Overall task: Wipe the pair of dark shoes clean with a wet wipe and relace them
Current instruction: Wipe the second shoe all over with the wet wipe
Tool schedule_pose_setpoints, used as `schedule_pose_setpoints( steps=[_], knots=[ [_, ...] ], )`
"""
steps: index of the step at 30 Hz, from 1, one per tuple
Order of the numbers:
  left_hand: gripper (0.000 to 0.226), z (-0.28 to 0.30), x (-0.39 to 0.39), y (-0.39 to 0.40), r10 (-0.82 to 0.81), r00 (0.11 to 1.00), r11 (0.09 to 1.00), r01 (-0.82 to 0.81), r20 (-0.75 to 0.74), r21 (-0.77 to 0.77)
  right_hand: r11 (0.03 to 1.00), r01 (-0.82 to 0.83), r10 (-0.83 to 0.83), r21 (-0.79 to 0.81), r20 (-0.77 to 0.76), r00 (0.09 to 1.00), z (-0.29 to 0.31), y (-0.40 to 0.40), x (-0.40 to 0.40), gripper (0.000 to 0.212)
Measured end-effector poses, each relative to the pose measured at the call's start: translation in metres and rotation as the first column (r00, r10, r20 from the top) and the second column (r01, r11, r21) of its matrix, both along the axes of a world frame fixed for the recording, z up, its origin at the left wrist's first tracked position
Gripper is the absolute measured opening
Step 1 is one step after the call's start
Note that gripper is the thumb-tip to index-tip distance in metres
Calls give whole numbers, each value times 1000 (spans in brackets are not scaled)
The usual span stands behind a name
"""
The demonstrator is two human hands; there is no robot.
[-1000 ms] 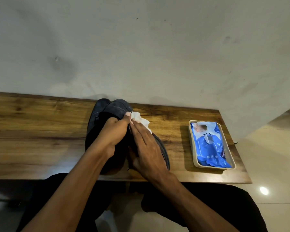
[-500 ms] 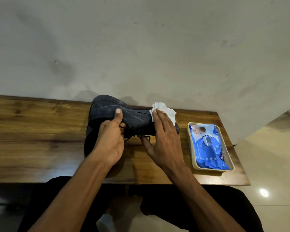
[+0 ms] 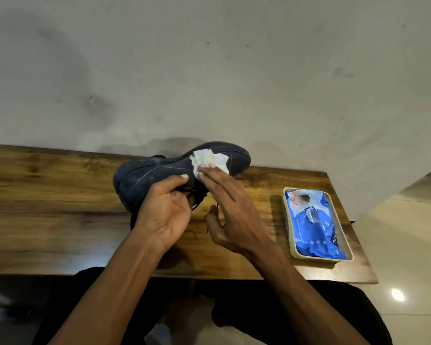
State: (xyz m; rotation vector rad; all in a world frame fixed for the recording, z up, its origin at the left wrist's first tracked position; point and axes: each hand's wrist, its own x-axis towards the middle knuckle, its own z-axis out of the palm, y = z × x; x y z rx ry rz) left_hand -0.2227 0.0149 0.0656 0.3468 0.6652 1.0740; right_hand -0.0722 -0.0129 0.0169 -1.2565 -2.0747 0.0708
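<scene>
We are mid-wipe: our left hand point(image 3: 164, 215) grips the dark shoe point(image 3: 159, 173), right hand point(image 3: 234, 210) fingers flat, pressing the wet wipe point(image 3: 209, 161) on its side. Next, we judge, sweep toward the toe.

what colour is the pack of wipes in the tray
Blue, with a white patch at its top end; the wipes pack shows in the head view.

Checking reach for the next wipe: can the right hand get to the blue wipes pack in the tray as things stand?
Probably yes: nothing lies between the right hand and the wipes pack, though its fingers press a wipe on the shoe.

Dim indoor light, glare spot on floor point(image 3: 397, 294), wide-angle edge distortion
</scene>
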Motion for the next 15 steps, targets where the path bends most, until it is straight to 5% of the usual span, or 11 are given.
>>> schedule_pose_setpoints(
  steps=[4,6,9,11,15],
  knots=[
    [29,3,-3,2,78,996,997,-79,44,2,958,260,-275,-119,-126,953,2,8,25,63],
    [28,5,-4,1,64,996,998,-65,61,11,951,265,-303,-156,-331,893,1,11,21,55],
    [34,5,-3,3,70,988,997,-66,141,-32,919,85,-374,-386,-780,503,6,12,-6,53],
    [36,2,0,5,93,981,993,-80,171,-86,906,62,-414,-419,-846,335,4,15,-17,50],
    [42,4,4,1,102,974,989,-78,202,-123,939,184,-342,-290,-834,432,4,16,-19,44]
  ],
)
